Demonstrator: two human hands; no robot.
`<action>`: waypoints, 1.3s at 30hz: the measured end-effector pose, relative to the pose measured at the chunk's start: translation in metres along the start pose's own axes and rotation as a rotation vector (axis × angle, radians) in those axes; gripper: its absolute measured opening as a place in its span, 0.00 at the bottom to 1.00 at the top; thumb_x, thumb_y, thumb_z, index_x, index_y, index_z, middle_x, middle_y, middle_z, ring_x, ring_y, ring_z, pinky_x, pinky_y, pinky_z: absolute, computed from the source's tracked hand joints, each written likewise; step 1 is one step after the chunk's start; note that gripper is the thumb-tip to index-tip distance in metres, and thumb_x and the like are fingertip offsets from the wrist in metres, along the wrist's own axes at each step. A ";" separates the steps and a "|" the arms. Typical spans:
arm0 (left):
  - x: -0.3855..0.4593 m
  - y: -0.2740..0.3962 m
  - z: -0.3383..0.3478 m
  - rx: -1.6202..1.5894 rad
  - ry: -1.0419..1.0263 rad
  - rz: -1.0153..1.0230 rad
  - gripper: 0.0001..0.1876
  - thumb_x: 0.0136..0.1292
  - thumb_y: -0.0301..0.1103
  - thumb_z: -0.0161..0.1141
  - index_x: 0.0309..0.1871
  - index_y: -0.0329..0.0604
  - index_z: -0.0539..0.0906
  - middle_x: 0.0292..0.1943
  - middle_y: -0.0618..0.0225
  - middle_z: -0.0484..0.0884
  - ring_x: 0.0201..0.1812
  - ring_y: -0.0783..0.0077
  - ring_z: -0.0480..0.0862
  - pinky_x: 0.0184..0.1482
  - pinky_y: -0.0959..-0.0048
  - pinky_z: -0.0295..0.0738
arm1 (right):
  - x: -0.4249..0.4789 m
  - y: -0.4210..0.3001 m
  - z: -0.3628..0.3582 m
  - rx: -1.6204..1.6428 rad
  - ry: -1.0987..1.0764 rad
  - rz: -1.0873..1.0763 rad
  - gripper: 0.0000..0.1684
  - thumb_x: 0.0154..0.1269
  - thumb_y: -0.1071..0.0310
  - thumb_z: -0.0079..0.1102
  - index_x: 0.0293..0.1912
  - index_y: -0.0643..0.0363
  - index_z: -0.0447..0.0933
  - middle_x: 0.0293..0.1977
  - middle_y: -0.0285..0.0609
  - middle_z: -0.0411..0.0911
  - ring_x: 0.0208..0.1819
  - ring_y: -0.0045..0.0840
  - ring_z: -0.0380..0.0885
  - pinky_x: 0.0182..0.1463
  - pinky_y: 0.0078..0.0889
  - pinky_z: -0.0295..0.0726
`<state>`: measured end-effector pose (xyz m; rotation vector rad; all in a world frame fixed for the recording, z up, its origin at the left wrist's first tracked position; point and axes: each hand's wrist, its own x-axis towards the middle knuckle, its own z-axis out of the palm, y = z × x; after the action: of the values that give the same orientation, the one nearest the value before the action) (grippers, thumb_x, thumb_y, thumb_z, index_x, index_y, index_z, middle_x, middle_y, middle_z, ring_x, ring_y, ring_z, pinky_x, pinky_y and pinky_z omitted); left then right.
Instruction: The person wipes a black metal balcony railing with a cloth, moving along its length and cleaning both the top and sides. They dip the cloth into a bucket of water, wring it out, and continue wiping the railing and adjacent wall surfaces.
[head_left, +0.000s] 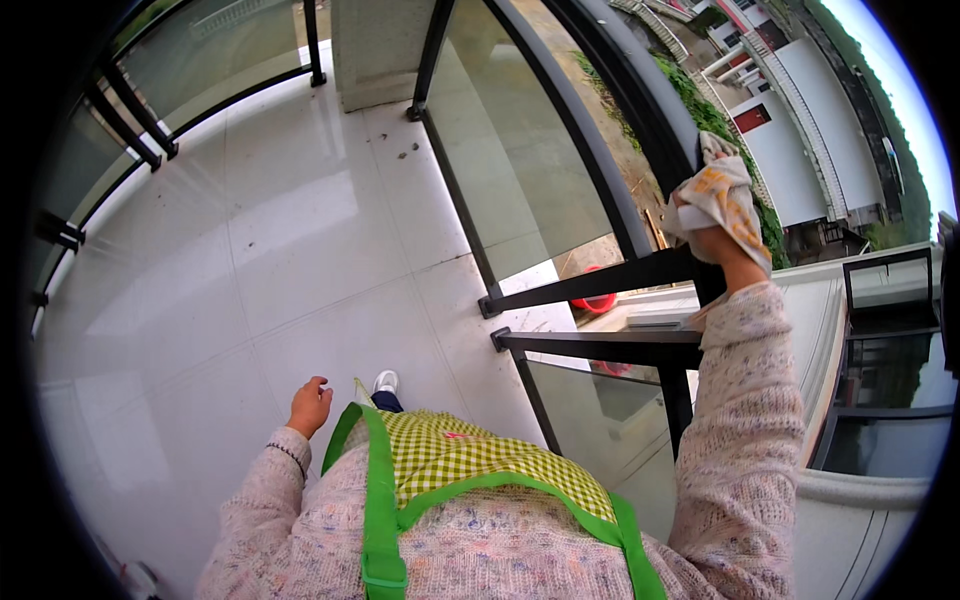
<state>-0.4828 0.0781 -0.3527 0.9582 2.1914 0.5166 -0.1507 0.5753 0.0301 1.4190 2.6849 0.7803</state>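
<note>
A pale cloth with orange marks (724, 191) is draped around my right hand (712, 232), which presses it against the black metal handrail (652, 90) of a glass-panelled balcony railing. The cloth hides most of the fingers. Low in front of my body, over the tiled floor, my left hand (311, 405) hangs with nothing in it, its fingers loosely bent and apart. I wear a knitted sweater and a green checked apron (480, 457).
Glossy white floor tiles (300, 262) bear small bits of debris. A square pillar (382, 52) stands between railing sections. Beyond the railing are a red basin (598, 300), greenery and buildings. A dark-framed window (885, 360) is at the right.
</note>
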 end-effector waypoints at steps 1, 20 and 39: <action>-0.005 -0.007 -0.001 -0.016 0.004 -0.026 0.13 0.60 0.37 0.56 0.46 0.42 0.77 0.32 0.55 0.82 0.36 0.52 0.81 0.40 0.58 0.74 | 0.025 0.005 0.011 -0.038 -0.055 -0.072 0.39 0.58 0.38 0.54 0.60 0.56 0.67 0.60 0.51 0.66 0.63 0.41 0.63 0.67 0.33 0.60; -0.154 -0.076 0.035 0.032 -0.169 -0.186 0.13 0.59 0.38 0.56 0.43 0.40 0.79 0.31 0.53 0.83 0.36 0.51 0.82 0.40 0.58 0.76 | -0.133 -0.186 0.127 0.799 -0.423 -0.192 0.23 0.54 0.64 0.56 0.50 0.62 0.73 0.46 0.56 0.76 0.52 0.47 0.74 0.57 0.40 0.71; -0.108 -0.063 0.069 -0.102 -0.235 -0.054 0.13 0.59 0.39 0.57 0.41 0.41 0.80 0.30 0.51 0.83 0.35 0.50 0.82 0.37 0.59 0.76 | -0.192 0.051 -0.014 0.342 0.153 -0.040 0.48 0.55 0.63 0.64 0.69 0.61 0.49 0.65 0.55 0.57 0.68 0.44 0.54 0.70 0.37 0.50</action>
<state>-0.4100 -0.0384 -0.3913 0.8577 1.9565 0.4607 -0.0011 0.4444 0.0224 1.4087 3.0725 0.4589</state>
